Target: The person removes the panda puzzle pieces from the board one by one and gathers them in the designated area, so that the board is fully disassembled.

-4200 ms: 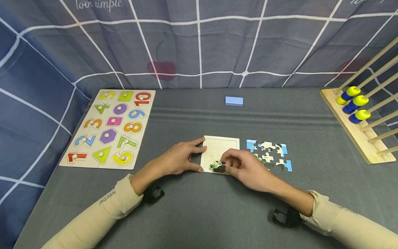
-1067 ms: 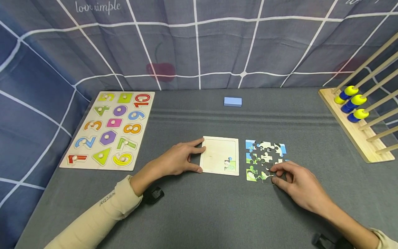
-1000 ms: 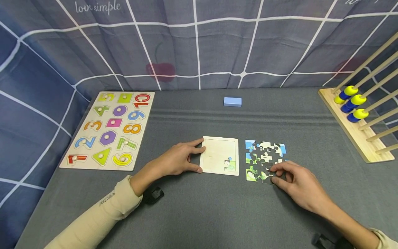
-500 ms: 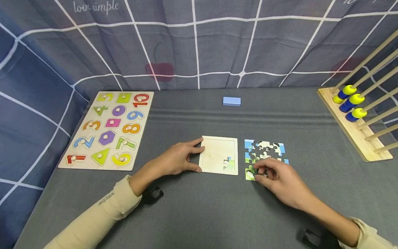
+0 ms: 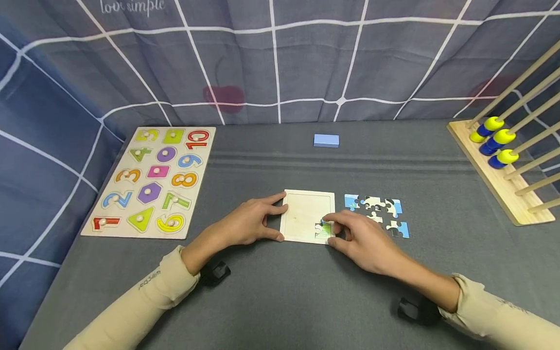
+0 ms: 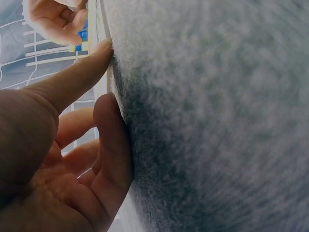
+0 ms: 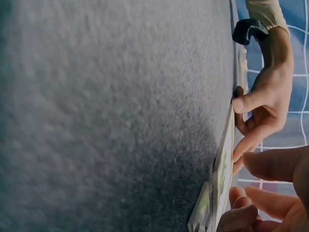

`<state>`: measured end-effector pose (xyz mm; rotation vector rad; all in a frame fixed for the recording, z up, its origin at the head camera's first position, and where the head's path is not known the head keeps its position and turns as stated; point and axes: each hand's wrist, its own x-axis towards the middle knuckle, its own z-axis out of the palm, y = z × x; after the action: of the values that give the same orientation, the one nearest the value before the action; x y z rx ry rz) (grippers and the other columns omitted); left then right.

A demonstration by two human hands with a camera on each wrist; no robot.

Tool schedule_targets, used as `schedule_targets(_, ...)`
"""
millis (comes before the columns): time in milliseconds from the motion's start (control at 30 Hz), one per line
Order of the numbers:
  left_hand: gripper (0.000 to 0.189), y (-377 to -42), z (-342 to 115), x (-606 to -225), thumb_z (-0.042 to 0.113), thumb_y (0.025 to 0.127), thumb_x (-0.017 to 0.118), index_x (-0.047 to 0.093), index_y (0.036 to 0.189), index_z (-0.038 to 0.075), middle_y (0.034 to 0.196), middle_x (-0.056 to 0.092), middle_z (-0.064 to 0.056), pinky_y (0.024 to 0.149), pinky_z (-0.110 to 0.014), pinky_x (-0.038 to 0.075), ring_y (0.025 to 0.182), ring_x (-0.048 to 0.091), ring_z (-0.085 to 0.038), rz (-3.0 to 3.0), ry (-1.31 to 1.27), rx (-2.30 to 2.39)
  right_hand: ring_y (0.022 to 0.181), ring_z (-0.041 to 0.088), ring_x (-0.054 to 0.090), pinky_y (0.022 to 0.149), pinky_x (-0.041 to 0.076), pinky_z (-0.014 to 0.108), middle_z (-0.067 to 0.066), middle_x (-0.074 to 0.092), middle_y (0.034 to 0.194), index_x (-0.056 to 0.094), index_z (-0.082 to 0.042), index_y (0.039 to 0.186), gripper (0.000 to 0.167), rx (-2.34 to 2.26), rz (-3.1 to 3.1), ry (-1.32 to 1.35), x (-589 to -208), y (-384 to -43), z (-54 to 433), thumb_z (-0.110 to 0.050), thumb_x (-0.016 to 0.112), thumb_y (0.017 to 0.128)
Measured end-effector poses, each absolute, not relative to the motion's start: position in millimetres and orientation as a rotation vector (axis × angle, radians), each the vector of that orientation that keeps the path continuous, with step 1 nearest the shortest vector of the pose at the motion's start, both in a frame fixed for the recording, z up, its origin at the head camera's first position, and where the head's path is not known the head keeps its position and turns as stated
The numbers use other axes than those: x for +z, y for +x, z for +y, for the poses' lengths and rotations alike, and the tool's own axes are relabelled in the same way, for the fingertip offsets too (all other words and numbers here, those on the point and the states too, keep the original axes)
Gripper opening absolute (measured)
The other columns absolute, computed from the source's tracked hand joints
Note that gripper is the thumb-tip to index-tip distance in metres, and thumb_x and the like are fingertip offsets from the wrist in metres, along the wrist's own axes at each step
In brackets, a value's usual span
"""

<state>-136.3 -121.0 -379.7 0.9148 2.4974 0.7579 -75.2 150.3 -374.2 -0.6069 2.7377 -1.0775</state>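
Note:
My right hand is over the lower right corner of the square wooden puzzle tray. Its index fingertip touches the top of a green-and-blue jigsaw piece lying in that corner, and the thumb is near the tray's front edge. In the right wrist view, a gap with nothing in it shows between thumb and fingers. My left hand rests spread against the tray's left edge. Right of the tray lie several loose panda jigsaw pieces; the right hand hides the nearer ones. One loose piece shows beside the tray in the right wrist view.
A number-and-shape peg board lies at the left. A light blue block sits at the back. On the right stands a wooden bead rack with yellow and blue beads. Behind hangs a dark blue checked cloth.
Earlier, the right hand placed a piece toward the tray's lower right, then moved right to the loose pieces. Now it is back left at the tray corner. The left hand stays put.

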Motion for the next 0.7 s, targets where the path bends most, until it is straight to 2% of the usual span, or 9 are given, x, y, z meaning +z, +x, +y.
schedule_targets(267, 0.071, -136, -120, -378, 0.029, 0.079, 0.084, 0.056, 0.139, 0.004, 0.156, 0.036, -0.012, 0.064, -0.023, 0.044, 0.055, 0.048, 0.000, 2.501, 0.895, 0.736, 0.068, 0.008, 0.045, 0.064, 0.039, 0.030, -0.005, 0.053, 0.081, 0.068, -0.001, 0.120, 0.044, -0.945, 2.751, -0.647, -375, -87, 145, -0.009, 0.080, 0.079)
schedule_targets(700, 0.071, -136, -119, -377, 0.029, 0.079, 0.084, 0.056, 0.139, 0.004, 0.155, 0.036, -0.013, 0.063, -0.023, 0.043, 0.056, 0.048, 0.001, 2.506, 0.898, 0.726, 0.070, 0.011, 0.043, 0.065, 0.035, 0.032, -0.004, 0.050, 0.081, 0.072, -0.007, 0.115, 0.037, -0.860, 2.744, -0.637, -373, -90, 145, -0.012, 0.081, 0.079)
